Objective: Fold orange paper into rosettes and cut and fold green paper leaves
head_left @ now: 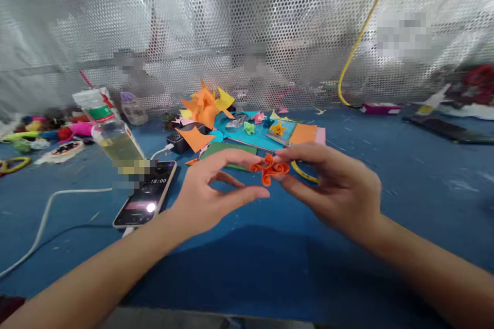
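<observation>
Between two hands (204,190) (343,185), one rosette (269,169)

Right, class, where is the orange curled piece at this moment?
In the head view, the orange curled piece is slightly right of centre, at the fingertips of the right hand, with the left hand close on its other side.

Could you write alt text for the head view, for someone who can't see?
A person's right hand pinches a curled orange piece above a blue table, the left hand at its other side. Beyond lie coloured paper pieces; a lit phone and a bottle are at left.
</observation>
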